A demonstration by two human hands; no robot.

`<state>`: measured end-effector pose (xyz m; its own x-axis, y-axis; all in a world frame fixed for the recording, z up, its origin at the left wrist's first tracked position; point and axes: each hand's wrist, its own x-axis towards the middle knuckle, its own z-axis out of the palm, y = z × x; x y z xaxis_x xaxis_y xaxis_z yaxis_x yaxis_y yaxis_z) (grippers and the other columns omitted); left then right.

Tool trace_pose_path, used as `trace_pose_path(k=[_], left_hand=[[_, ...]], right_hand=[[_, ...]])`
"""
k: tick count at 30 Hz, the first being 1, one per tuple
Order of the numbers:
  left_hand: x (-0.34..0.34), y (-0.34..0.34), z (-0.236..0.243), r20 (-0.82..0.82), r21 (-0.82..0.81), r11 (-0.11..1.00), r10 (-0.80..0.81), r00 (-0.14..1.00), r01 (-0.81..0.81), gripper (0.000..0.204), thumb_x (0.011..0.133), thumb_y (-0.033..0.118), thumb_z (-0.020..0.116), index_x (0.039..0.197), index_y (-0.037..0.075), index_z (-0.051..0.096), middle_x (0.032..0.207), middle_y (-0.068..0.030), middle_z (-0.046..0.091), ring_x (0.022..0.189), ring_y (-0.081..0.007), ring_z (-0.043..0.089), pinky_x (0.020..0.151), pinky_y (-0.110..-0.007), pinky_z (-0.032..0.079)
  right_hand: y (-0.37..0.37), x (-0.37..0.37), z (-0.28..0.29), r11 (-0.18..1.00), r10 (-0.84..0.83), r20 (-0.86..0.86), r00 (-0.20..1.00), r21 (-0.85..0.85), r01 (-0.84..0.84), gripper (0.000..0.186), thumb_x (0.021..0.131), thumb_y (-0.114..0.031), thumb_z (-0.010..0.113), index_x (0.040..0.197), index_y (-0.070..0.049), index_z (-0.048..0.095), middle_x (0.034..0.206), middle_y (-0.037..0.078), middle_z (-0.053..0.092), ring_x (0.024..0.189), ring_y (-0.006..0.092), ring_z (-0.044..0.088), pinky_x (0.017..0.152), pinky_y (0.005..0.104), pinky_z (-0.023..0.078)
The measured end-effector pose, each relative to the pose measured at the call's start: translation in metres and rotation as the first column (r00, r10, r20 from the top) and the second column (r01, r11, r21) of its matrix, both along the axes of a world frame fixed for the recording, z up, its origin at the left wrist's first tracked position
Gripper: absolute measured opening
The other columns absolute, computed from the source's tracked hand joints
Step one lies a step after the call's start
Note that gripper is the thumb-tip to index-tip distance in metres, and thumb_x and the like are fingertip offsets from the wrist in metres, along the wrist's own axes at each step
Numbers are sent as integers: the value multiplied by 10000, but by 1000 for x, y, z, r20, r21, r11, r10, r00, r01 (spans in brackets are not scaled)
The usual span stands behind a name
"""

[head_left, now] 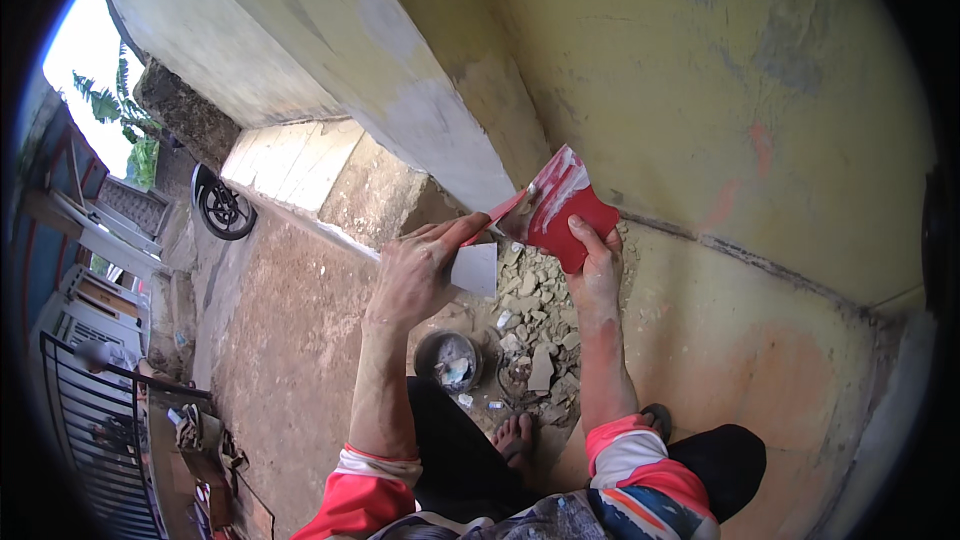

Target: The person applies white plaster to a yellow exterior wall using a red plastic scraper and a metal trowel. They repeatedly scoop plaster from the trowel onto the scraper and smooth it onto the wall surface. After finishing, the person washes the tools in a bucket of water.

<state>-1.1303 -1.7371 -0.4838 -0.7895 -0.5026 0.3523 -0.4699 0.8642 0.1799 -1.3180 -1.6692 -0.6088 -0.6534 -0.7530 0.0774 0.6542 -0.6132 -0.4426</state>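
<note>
My right hand (597, 262) grips a red plastic putty spreader (575, 220) by its lower edge, thumb on its face. White putty is smeared across the upper part of that spreader. My left hand (415, 270) is closed on a second red spreader (490, 217), whose tip meets the putty-smeared one. Just below the left fingers shows a flat pale grey square (474, 270); I cannot tell whether the hand holds it. Both hands are in front of my body, near the foot of a yellowish wall pillar (440, 130).
A dark bucket (448, 360) with whitish material inside stands on the ground by my leg. Broken rubble (540, 330) lies beside it, near my sandalled foot (513, 437). A yellow wall (700, 90) rises ahead. At left are a motorcycle wheel (225, 210) and a black metal gate (95, 435).
</note>
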Motion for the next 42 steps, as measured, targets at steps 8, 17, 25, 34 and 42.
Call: trace_pose_path(k=[8, 17, 25, 34, 42], left_hand=[[-1, -7, -9, 215, -54, 988, 151, 965, -143, 486, 780, 132, 680, 1257, 176, 602, 1157, -89, 696, 1034, -295, 675, 781, -412, 550], [4, -6, -12, -188, 384, 922, 139, 972, -57, 411, 788, 21, 635, 1195, 31, 589, 946, -188, 698, 876, -345, 690, 774, -364, 522], [20, 9, -13, -159, 558, 814, 293, 943, -159, 282, 967, 150, 605, 1195, -17, 614, 1038, -71, 660, 930, -134, 606, 815, -292, 503], [9, 21, -8, -99, 456, 859, 306, 947, -230, 240, 957, 109, 582, 1145, -31, 629, 916, -130, 691, 825, -144, 598, 753, -310, 496], [12, 19, -12, 23, 413, 842, 372, 928, -347, 301, 959, 199, 580, 1157, -21, 633, 930, -150, 682, 865, -167, 606, 799, -335, 492]], right_hand=[[-13, 27, -24, 992, 77, 128, 989, -110, -63, 275, 861, -16, 672, 1132, -33, 626, 1005, 72, 675, 882, 188, 676, 748, 346, 585], [-10, -41, -85, 960, -67, 300, 952, -239, 143, 364, 878, -44, 644, 1235, -78, 582, 1123, 76, 667, 1011, 230, 654, 750, 408, 599], [-25, -75, -136, 957, -289, 211, 934, 58, 284, 339, 861, -15, 672, 1185, 14, 577, 1102, 143, 640, 961, 297, 670, 822, 458, 602], [-109, -58, -246, 761, -486, -59, 872, 464, 455, 317, 931, -141, 676, 1214, -8, 624, 1100, 52, 662, 938, 141, 603, 795, 306, 492], [-168, -39, -281, 607, -447, -368, 815, 544, 579, 357, 962, -124, 596, 1299, -9, 572, 1121, 122, 683, 1010, 218, 639, 898, 333, 476]])
